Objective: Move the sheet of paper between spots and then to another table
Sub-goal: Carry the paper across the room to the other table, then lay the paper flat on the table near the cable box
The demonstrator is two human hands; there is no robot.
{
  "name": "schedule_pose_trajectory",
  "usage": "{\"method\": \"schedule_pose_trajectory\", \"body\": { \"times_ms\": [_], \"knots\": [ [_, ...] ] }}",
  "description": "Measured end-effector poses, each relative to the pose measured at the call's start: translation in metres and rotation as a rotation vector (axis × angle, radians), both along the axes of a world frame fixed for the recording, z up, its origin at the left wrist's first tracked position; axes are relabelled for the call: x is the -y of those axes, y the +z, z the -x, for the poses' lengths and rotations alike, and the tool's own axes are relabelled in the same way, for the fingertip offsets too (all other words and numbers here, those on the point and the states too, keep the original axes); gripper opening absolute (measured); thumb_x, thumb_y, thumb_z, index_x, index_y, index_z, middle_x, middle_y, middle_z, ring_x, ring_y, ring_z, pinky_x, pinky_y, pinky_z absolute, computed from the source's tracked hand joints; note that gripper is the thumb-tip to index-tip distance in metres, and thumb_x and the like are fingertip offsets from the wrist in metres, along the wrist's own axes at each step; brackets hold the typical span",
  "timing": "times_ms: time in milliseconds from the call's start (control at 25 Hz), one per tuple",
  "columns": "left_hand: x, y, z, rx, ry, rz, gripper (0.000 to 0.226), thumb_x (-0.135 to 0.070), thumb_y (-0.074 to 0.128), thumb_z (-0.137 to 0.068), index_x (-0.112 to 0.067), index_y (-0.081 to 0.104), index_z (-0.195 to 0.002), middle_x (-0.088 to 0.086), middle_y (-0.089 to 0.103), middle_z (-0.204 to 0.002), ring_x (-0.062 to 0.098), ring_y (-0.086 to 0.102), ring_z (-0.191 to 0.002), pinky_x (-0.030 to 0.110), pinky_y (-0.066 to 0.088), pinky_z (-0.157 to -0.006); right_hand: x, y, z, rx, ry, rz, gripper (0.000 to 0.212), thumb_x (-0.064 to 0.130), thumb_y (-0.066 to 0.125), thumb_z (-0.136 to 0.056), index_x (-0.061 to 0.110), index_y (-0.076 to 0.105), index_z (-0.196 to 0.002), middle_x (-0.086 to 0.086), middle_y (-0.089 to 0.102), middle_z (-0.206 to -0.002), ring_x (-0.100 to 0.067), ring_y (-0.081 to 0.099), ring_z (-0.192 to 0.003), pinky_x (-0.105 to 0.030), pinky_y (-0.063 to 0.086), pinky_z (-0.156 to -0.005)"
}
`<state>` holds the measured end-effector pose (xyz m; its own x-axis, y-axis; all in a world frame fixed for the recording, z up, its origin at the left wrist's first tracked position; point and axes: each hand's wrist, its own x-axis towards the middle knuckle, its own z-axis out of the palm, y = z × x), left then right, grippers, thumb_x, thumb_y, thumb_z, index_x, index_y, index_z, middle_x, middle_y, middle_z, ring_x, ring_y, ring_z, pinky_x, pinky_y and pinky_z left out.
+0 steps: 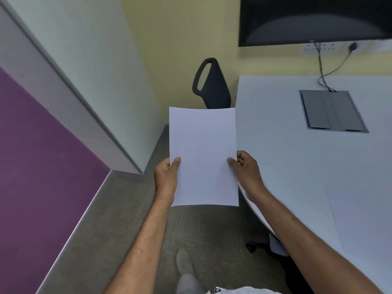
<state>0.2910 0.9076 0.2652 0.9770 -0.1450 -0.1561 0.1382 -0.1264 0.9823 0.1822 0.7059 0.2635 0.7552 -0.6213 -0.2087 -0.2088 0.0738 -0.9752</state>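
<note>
Above the grey floor, off the table: one blank sheet of paper, held level in the air in front of me. My left hand is pinched on its left edge, thumb on top; my right hand is pinched on its right edge likewise. Just right of the sheet I see a white table with a grey cable hatch. Beyond the sheet: black chair back. Upper right: dark wall screen.
</note>
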Motion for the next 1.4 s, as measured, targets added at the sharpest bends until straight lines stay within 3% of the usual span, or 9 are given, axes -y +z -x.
{"method": "schedule_pose_trajectory", "body": {
  "times_ms": [120,320,440,720,880,1000,1160,1280,1400],
  "knots": [
    [0.02,0.001,-0.037,0.017,-0.057,-0.031,0.015,-0.023,0.064,-0.1,-0.026,0.076,-0.092,-0.012,0.081,-0.09,0.012,0.077,-0.085,0.023,0.058,-0.067,0.012,-0.001,-0.027,-0.016,-0.064,0.022,0.018,0.026,0.06,-0.1,0.024,0.065,-0.117,0.006,0.072,-0.114,-0.013,0.071,-0.099,-0.034,0.061,-0.086],
    [0.046,-0.011,-0.113,0.008,-0.187,-0.04,0.016,-0.022,0.064,-0.1,-0.028,0.072,-0.088,-0.006,0.079,-0.092,0.018,0.076,-0.088,0.04,0.062,-0.081,0.013,-0.013,-0.069,-0.052,-0.192,0.062,0.031,0.021,0.059,-0.101,0.03,0.05,-0.129,0.006,0.065,-0.12,-0.007,0.067,-0.096,-0.014,0.053,-0.069],
    [0.087,-0.011,-0.175,0.019,-0.328,-0.099,0.013,-0.027,0.064,-0.1,-0.021,0.07,-0.091,0.008,0.078,-0.099,0.026,0.075,-0.09,0.047,0.061,-0.083,0.025,-0.013,-0.105,-0.068,-0.331,0.127,0.044,0.012,0.057,-0.102,0.03,0.041,-0.139,0.008,0.059,-0.122,-0.011,0.066,-0.095,-0.017,0.05,-0.073],
    [0.202,-0.031,-0.27,0.098,-0.531,-0.243,0.031,-0.035,0.067,-0.096,-0.019,0.054,-0.072,-0.005,0.063,-0.07,0.005,0.052,-0.056,0.026,0.043,-0.053,0.076,-0.041,-0.173,-0.19,-0.494,0.263,0.039,0.005,0.053,-0.102,0.027,0.056,-0.134,0.007,0.053,-0.136,-0.011,0.06,-0.1,-0.007,0.042,-0.079],
    [0.28,-0.039,-0.306,0.129,-0.637,-0.299,0.032,-0.03,0.067,-0.097,-0.022,0.055,-0.069,-0.009,0.061,-0.068,-0.006,0.053,-0.047,0.011,0.038,-0.042,0.128,-0.063,-0.206,-0.199,-0.559,0.213,0.036,0.01,0.054,-0.103,0.025,0.057,-0.136,0.005,0.052,-0.136,-0.014,0.06,-0.103,-0.015,0.046,-0.083],
    [0.34,-0.052,-0.335,0.137,-0.718,-0.36,0.034,-0.028,0.064,-0.098,-0.016,0.052,-0.069,-0.007,0.056,-0.069,0.004,0.05,-0.056,0.016,0.039,-0.048,0.171,-0.083,-0.232,-0.212,-0.604,0.16,0.036,0.012,0.054,-0.103,0.024,0.056,-0.137,0.003,0.053,-0.138,-0.017,0.061,-0.105,-0.021,0.049,-0.084],
    [0.42,-0.078,-0.37,0.211,-0.836,-0.488,0.041,-0.023,0.058,-0.1,-0.02,0.033,-0.067,-0.007,0.034,-0.067,0.008,0.03,-0.057,0.022,0.028,-0.053,0.225,-0.117,-0.265,-0.257,-0.62,0.106,0.039,0.011,0.054,-0.103,0.025,0.054,-0.14,0.004,0.053,-0.139,-0.005,0.06,-0.1,-0.005,0.047,-0.074],
    [0.473,-0.112,-0.397,0.211,-0.916,-0.564,0.042,-0.022,0.056,-0.101,-0.023,0.037,-0.064,-0.012,0.04,-0.064,0.003,0.036,-0.05,0.015,0.031,-0.049,0.261,-0.152,-0.287,-0.296,-0.614,0.081,0.042,0.012,0.055,-0.104,0.026,0.051,-0.143,0.007,0.051,-0.14,0.001,0.059,-0.099,-0.001,0.047,-0.072],
    [0.514,-0.146,-0.419,0.198,-0.985,-0.633,0.035,-0.023,0.055,-0.101,-0.022,0.047,-0.067,-0.009,0.051,-0.068,0.007,0.046,-0.058,0.024,0.036,-0.053,0.286,-0.187,-0.306,-0.336,-0.619,0.054,0.046,0.012,0.056,-0.103,0.03,0.049,-0.144,0.009,0.05,-0.141,0.002,0.06,-0.099,-0.004,0.049,-0.073]
  ]
}}
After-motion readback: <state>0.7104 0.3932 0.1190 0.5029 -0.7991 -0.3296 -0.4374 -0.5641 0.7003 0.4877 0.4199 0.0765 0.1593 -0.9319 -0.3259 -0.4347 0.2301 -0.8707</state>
